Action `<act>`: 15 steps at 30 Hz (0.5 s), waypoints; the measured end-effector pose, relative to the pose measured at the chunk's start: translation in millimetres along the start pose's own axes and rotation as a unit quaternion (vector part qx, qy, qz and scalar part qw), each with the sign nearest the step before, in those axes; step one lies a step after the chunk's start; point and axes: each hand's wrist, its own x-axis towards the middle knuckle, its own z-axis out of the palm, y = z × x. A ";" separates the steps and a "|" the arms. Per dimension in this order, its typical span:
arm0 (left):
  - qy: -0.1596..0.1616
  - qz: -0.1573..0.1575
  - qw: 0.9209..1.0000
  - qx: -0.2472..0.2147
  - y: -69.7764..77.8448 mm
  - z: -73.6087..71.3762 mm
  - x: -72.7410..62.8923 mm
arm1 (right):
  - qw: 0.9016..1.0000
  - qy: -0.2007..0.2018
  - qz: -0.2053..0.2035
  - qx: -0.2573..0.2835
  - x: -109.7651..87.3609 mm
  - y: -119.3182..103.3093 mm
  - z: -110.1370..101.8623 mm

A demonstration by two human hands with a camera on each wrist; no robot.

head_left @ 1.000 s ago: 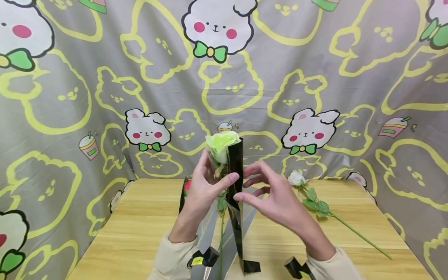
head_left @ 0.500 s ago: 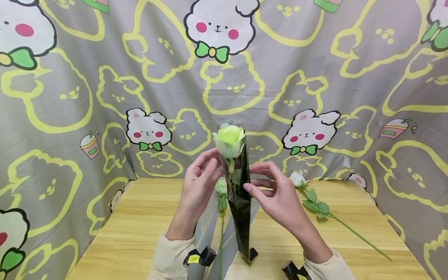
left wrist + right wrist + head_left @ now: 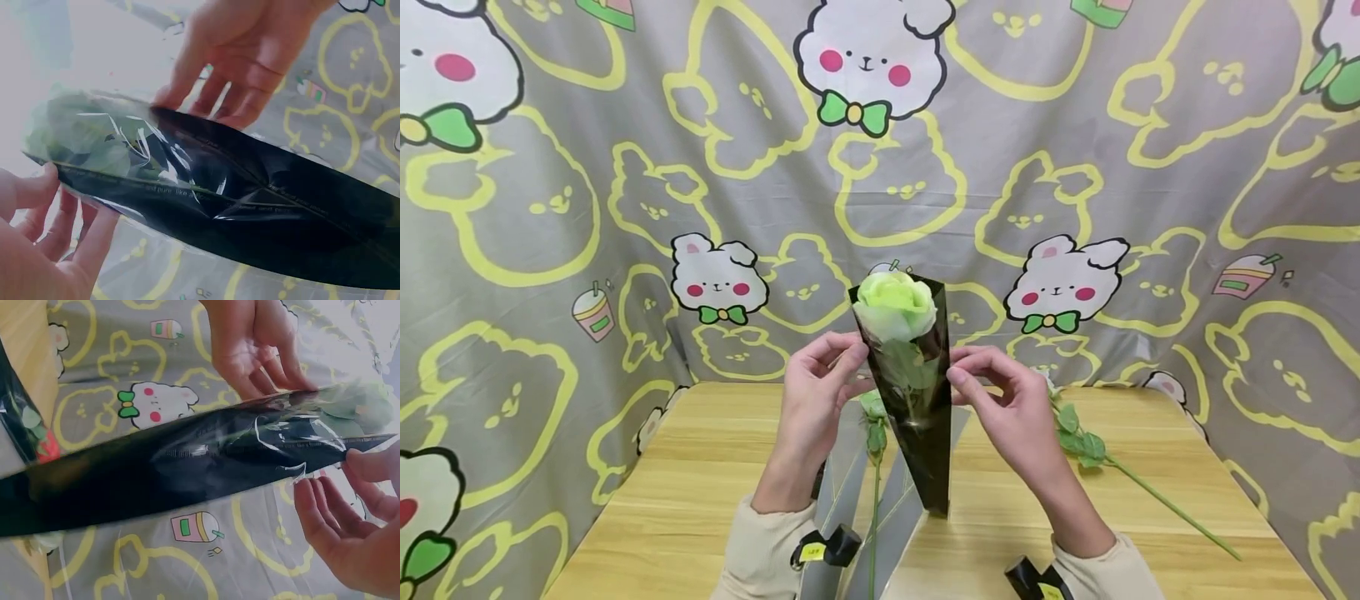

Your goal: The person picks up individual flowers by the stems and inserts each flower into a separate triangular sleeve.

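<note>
A pale green artificial rose [image 3: 895, 307] sits inside a black flower sleeve [image 3: 928, 454] with a clear front, held upright above the table. The bloom is at the sleeve's wide top; the narrow end points down. My left hand [image 3: 815, 408] pinches the sleeve's left edge near the top, thumb in front. On the opposite edge, slightly lower, my right hand [image 3: 1011, 408] pinches it between thumb and fingers. Printed lines of lettering run along the black sleeve [image 3: 300, 237] in the left wrist view. The stem's lower part is hidden by the dark film.
Behind the sleeve, another green rose [image 3: 877, 442] lies on grey sheets [image 3: 835, 508] on the wooden table [image 3: 700, 467]. To the right lies a long-stemmed rose [image 3: 1093, 450], its bloom mostly hidden by my right hand. A red flower [image 3: 47, 447] in a black wrapper shows in the right wrist view.
The sleeve has turned from edge-on to face me, and its lower end has risen. My left hand has shifted from around the sleeve to its left edge; my right hand has moved slightly right.
</note>
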 end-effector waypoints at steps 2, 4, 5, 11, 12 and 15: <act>0.005 0.010 1.000 0.029 2.3 2.3 -0.3 | 1.000 0.003 -0.003 -0.001 1.4 -0.5 1.9; 0.007 0.015 0.999 0.042 3.2 4.8 -0.1 | 1.000 0.003 -0.003 -0.006 2.1 -1.3 4.7; 0.009 0.018 0.999 0.043 3.6 5.4 0.1 | 1.000 0.002 -0.001 -0.007 2.4 -1.4 5.6; 0.026 0.016 1.000 -0.002 6.8 3.9 4.4 | 0.999 -0.022 0.040 0.006 -5.3 7.6 1.7; 0.027 0.015 0.999 -0.010 7.5 3.3 5.3 | 0.998 -0.033 0.050 0.005 -8.0 10.7 0.8; 0.027 0.012 0.999 -0.034 8.9 1.6 7.6 | 0.994 -0.066 0.081 -0.009 -15.4 19.9 1.1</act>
